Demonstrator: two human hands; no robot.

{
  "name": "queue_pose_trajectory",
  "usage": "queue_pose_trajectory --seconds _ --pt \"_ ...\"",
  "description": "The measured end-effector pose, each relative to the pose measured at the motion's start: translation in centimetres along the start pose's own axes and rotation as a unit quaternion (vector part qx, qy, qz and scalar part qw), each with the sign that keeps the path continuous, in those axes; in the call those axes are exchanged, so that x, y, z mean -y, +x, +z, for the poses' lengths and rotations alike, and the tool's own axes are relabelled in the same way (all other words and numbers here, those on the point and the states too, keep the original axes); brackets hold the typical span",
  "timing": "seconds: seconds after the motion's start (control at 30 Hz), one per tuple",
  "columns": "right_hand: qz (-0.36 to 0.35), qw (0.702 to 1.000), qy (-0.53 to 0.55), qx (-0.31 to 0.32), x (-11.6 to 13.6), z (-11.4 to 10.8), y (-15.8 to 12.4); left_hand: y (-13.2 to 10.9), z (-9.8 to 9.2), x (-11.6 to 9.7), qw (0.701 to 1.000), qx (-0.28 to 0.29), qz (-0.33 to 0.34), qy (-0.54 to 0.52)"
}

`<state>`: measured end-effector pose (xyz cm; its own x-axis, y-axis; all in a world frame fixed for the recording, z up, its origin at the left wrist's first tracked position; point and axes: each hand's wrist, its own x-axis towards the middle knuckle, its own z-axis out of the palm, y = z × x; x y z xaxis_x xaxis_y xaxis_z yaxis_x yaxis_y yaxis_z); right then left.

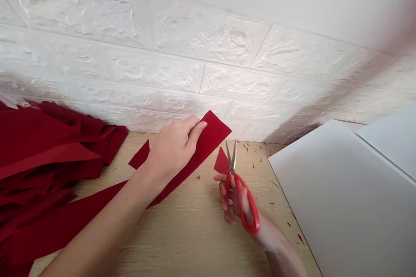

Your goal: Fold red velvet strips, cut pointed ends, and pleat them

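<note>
My left hand (173, 149) pinches the far end of a long red felt strip (211, 138), which runs diagonally back toward the lower left over the wooden table (191, 233). My right hand (238, 207) grips red-handled scissors (242, 197), fingers through the loops, blades (231, 156) pointing away and nearly closed. A small red triangular felt offcut (221, 162) sits at the blades, just right of the strip's cut end. A second small red scrap (140, 156) lies left of my left wrist.
A heap of red felt pieces (45, 156) fills the left side of the table. A white board (344, 199) lies at the right, another white sheet (393, 138) behind it. A white brick-pattern wall (201, 60) rises at the back. Tiny red fibres dot the wood.
</note>
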<state>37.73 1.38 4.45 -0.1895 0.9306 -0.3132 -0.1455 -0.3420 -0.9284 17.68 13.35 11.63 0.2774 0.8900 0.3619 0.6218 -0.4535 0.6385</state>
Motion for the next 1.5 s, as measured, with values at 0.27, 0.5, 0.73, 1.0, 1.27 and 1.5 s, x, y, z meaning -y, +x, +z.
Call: queue_pose_trajectory --seconds 0.27,0.5,0.73,1.0,1.27,1.5 --pt "0.001 0.999 -0.017 0.028 0.7 -0.2 -0.3 0.0 -0.2 0.1 1.0 -0.001 -0.003 0.002" --pt "-0.019 0.989 -0.143 0.043 1.2 2.0 -0.6 -0.2 0.2 -0.2 1.0 0.019 0.0 -0.006" --pt "-0.018 0.981 -0.192 0.034 3.4 3.2 0.2 -0.2 -0.1 -0.5 0.999 0.039 0.007 -0.028" --pt "-0.039 0.979 -0.199 -0.008 3.0 3.8 1.2 0.1 -0.1 -0.1 0.997 0.048 0.001 -0.064" --pt "-0.056 0.983 -0.175 -0.018 1.9 3.2 1.6 0.1 0.4 0.0 0.995 0.063 -0.005 -0.073" --pt "-0.057 0.984 -0.167 -0.035 1.3 3.5 1.6 0.2 0.8 0.0 0.994 0.084 -0.021 -0.065"
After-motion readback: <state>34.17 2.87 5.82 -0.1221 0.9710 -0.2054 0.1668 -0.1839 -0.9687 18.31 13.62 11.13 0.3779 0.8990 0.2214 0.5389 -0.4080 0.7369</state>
